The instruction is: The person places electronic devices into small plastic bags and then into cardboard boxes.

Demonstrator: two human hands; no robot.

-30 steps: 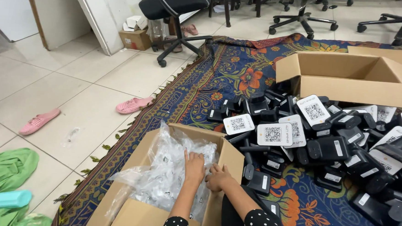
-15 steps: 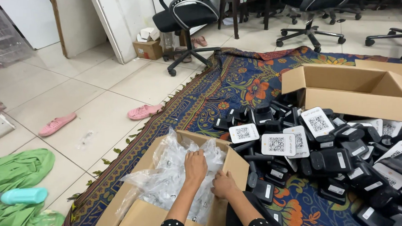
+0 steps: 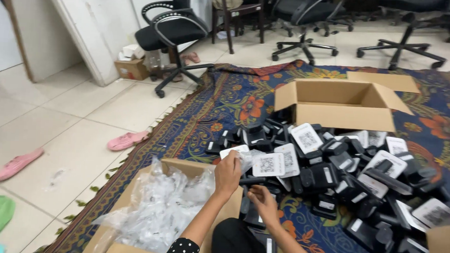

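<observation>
Pinching a clear bag between both hands' fingers, we are risking toppling the device pile at three o'clock.

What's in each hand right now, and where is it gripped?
Left hand grips a white-faced device by its lower edge. Right hand seems empty, near the black devices.

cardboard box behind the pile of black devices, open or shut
Open. The cardboard box has its flaps folded outward, and its bare inside wall shows; contents cannot be seen.
</observation>
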